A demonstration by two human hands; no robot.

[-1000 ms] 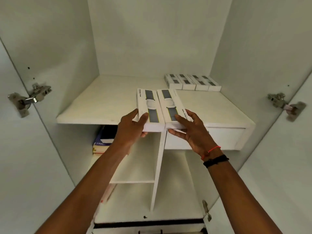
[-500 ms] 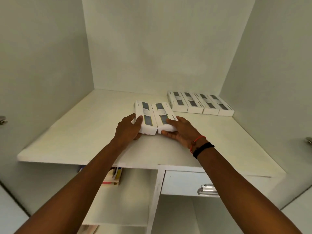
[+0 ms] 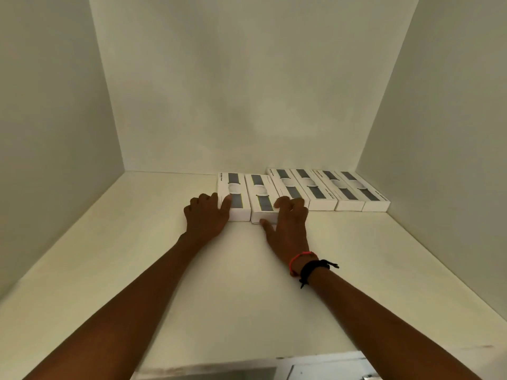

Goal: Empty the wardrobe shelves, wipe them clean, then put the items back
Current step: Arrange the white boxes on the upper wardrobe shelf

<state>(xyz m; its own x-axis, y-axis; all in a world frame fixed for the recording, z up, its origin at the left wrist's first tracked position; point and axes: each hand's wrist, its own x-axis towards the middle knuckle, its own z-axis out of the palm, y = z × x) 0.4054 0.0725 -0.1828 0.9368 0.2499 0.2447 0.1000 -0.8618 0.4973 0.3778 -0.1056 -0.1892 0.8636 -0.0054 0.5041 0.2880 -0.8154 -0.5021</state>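
While both hands rest on the two nearest boxes, a few small things could go wrong. The left hand point(image 3: 207, 218) sits at the left side of the left box point(image 3: 233, 194), with its thumb lying flat on top and its fingers curled down beside it. The right hand point(image 3: 288, 223) is spread over the near right corner of the right box point(image 3: 260, 197), with the thumb against its near end. Neither hand lifts a box; both boxes lie flat on the shelf point(image 3: 137, 256), touching each other.

Four more white boxes point(image 3: 329, 190) lie in a row to the right, close to the right wall point(image 3: 439, 133). That row is turned a little, so it does not line up with the two boxes under the hands. The right box touches the first one in that row.

If the hands push to the right too hard, I think the whole row could slide and bump the wall, or one box could ride up on its neighbour. If they push far back too fast, the boxes could knock the back wall point(image 3: 247, 91) and twist. The box tops look smooth, so a hand could slip off and leave one box crooked.

Most of the shelf on the left is bare, so nothing there can get knocked. Whether more things must go back, I cannot tell.
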